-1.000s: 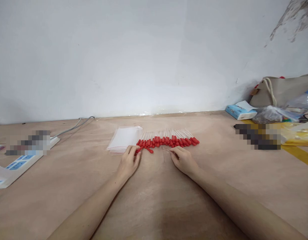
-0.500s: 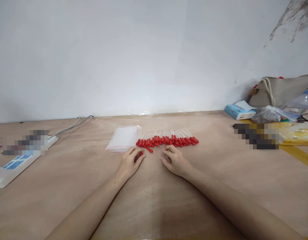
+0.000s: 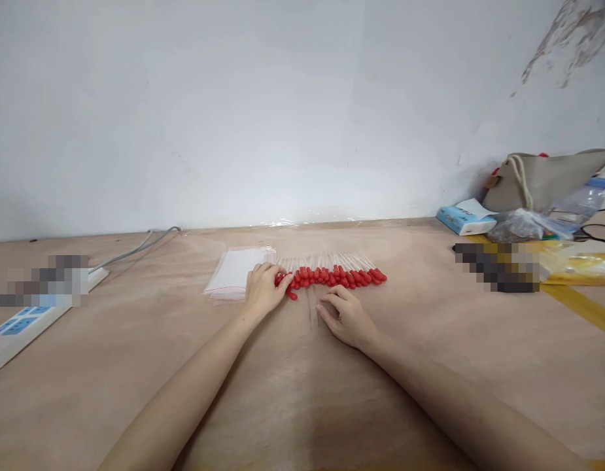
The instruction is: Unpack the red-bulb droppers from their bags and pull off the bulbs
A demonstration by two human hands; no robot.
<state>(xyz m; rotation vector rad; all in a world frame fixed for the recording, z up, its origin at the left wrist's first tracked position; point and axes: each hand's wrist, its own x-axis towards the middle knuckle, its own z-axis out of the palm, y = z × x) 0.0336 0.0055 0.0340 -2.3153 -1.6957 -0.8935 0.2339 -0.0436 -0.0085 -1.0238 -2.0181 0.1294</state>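
A row of droppers with red rubber bulbs point(image 3: 354, 278) and thin pale stems lies across the table, bulbs toward me. My left hand point(image 3: 264, 288) reaches over the row's left end, its thumb and fingers closed around red bulbs there; how many is hidden. One loose red bulb point(image 3: 291, 296) sits just below that thumb. My right hand point(image 3: 348, 317) rests on the table in front of the row, fingers curved, with a gap between thumb and index finger. Beside its fingertips lie thin clear tubes point(image 3: 312, 311) pointing toward me. Left of the row is a stack of clear zip bags point(image 3: 228, 278).
A white power strip point(image 3: 25, 320) with a grey cable point(image 3: 135, 250) is at the left. On the right are a blue tissue pack point(image 3: 464, 219), a beige bag point(image 3: 557, 180), plastic bags point(image 3: 522, 226) and yellow tape point(image 3: 587, 307). A wall stands behind the table.
My left hand has moved forward from in front of the row to its left end. My right hand stays nearly in place, with the clear tubes now lying beside its fingertips.
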